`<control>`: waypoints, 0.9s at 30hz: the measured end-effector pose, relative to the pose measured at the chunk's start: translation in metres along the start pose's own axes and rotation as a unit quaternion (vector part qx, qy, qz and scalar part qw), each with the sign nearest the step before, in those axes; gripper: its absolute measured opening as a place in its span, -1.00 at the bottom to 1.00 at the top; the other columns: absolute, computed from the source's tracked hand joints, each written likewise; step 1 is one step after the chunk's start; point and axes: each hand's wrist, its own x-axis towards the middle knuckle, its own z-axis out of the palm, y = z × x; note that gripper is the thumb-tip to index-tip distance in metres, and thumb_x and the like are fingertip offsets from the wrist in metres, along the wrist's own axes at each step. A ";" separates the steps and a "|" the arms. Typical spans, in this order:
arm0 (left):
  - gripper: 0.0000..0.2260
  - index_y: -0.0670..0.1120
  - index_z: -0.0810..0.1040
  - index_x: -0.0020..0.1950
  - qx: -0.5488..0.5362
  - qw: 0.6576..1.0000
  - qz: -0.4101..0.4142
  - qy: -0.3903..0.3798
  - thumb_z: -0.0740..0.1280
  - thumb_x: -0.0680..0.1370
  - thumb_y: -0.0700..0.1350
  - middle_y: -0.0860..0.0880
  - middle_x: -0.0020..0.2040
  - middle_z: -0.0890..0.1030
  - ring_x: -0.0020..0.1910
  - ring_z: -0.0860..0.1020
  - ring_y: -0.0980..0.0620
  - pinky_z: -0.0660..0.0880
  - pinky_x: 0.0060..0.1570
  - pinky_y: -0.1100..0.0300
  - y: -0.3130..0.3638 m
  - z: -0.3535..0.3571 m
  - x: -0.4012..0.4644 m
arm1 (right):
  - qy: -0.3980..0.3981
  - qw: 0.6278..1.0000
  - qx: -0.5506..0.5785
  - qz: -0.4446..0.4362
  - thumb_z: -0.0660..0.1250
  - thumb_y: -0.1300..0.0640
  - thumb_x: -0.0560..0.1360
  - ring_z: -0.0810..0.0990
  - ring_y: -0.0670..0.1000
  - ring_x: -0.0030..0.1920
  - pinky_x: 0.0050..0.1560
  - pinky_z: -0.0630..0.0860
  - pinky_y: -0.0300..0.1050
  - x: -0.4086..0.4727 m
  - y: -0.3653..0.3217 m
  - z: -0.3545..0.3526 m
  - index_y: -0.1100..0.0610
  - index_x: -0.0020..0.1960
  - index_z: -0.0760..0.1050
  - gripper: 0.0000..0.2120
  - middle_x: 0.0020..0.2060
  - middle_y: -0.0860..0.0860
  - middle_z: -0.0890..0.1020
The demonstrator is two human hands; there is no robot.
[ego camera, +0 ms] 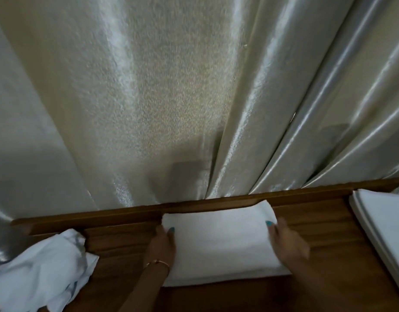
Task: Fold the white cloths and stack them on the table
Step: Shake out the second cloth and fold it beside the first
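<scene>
Here a folded white cloth (221,239) is seen lying flat on the wooden worktop (317,224), with its far edge touching the raised wooden rim at the back. The left hand (162,244) is laid against the left side of the cloth, the fingers are kept nearly straight, and nothing is gripped by it; a thin bracelet (158,263) is worn on the wrist. The right hand (286,242) is placed on the right side of the same cloth, also with flat, relaxed fingers, though it is a little blurred. Turquoise polish is seen on the nails of both hands. A crumpled white cloth (43,273) is left unfolded at the left end of the worktop, apart from the folded one. At the right edge a stack of white folded cloths (383,224) is partly shown. Behind the worktop a shiny pale curtain (171,97) is hung in folds.
</scene>
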 end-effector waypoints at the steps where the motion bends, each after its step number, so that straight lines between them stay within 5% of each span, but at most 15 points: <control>1: -0.65 -0.16 0.30 0.28 0.028 1.000 0.003 -0.001 0.07 0.63 0.05 -0.24 0.06 0.62 0.02 0.60 -0.23 0.49 -0.07 0.04 0.000 0.000 0.001 | -0.002 1.000 -0.016 0.002 0.00 -0.10 0.64 0.66 0.13 -0.07 -0.20 0.43 -0.05 0.001 -0.002 -0.001 0.07 0.09 0.32 -0.73 -0.12 0.07 0.67; 9: -0.69 -0.15 0.31 0.21 0.068 0.997 0.017 0.030 0.03 0.63 0.05 -0.18 -0.07 0.65 -0.09 0.62 -0.19 0.50 -0.13 0.06 -0.002 0.003 -0.002 | 0.015 0.999 -0.041 0.007 0.00 -0.09 0.64 0.63 0.11 -0.17 -0.23 0.41 -0.07 -0.003 -0.008 -0.003 0.07 0.15 0.32 -0.72 -0.18 0.04 0.64; 16: -0.66 -0.14 0.24 0.29 0.106 0.994 -0.010 -0.003 -0.03 0.64 0.05 -0.17 0.07 0.62 0.04 0.60 -0.19 0.47 -0.04 0.05 0.004 0.000 -0.003 | 0.023 0.999 -0.047 0.003 0.01 -0.08 0.64 0.66 0.12 -0.15 -0.17 0.54 -0.03 -0.004 -0.010 0.001 0.07 0.19 0.31 -0.72 -0.15 0.06 0.66; 22: -0.51 -0.18 -0.06 0.53 0.177 0.982 -0.024 -0.060 -0.09 0.66 0.03 -0.20 0.37 0.42 0.25 0.49 -0.22 0.41 0.21 -0.03 0.004 0.005 -0.005 | 0.033 0.997 -0.067 -0.002 0.00 -0.06 0.64 0.65 0.19 -0.12 -0.16 0.50 0.01 -0.004 -0.011 0.005 0.12 0.17 0.29 -0.72 -0.12 0.13 0.66; 27: -0.52 -0.18 0.05 0.49 0.222 0.975 0.005 -0.013 -0.06 0.66 0.05 -0.19 0.27 0.50 0.13 0.56 -0.20 0.48 0.07 0.00 -0.002 0.010 -0.005 | 0.079 0.990 -0.116 0.001 0.05 -0.06 0.63 0.63 0.23 -0.04 -0.19 0.38 -0.03 -0.005 -0.015 0.011 0.18 0.15 0.34 -0.68 0.00 0.18 0.62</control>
